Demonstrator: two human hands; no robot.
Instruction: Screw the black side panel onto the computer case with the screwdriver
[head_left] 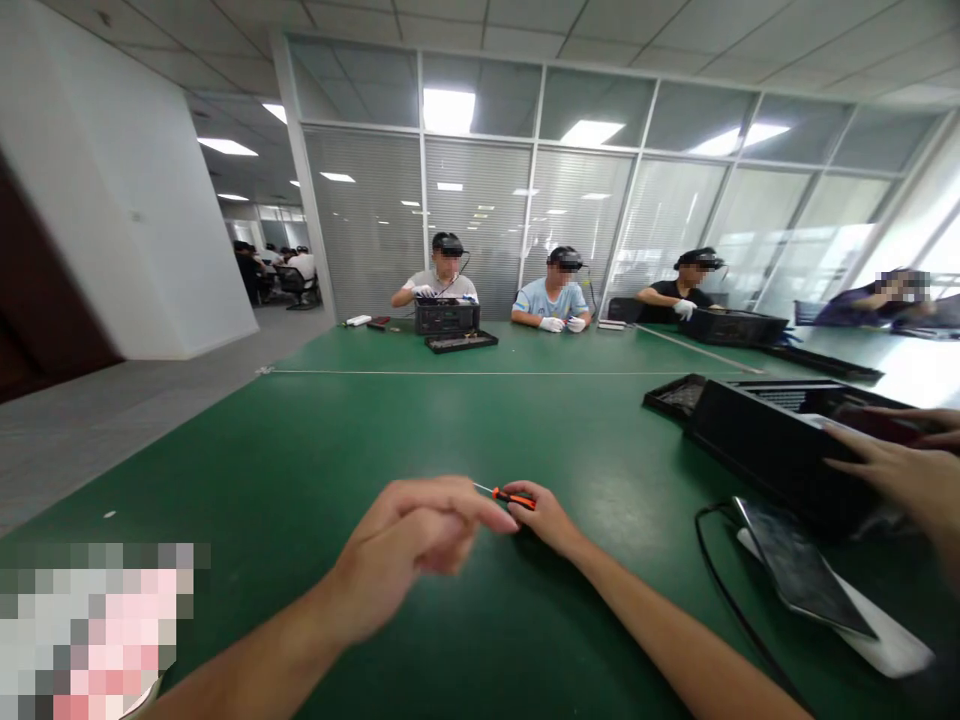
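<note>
An orange-and-black screwdriver [517, 498] is in my right hand [546, 515], low over the green table [330, 430]. Its thin metal shaft points left, and its tip is hidden behind my other hand. My left hand [420, 525] is raised nearer the camera, slightly blurred. Its index finger stretches out to the right, overlapping the view of my right fingertips; whether they touch I cannot tell. The other left fingers are partly bent, and nothing shows in them.
To the right, another person's hands [892, 470] reach into a black computer case [780, 450]. A phone [802, 565] lies before it on a white object, beside a black cable [720, 570]. Across the table sit several people, two with black cases [448, 317]. A blurred-out patch covers the lower left.
</note>
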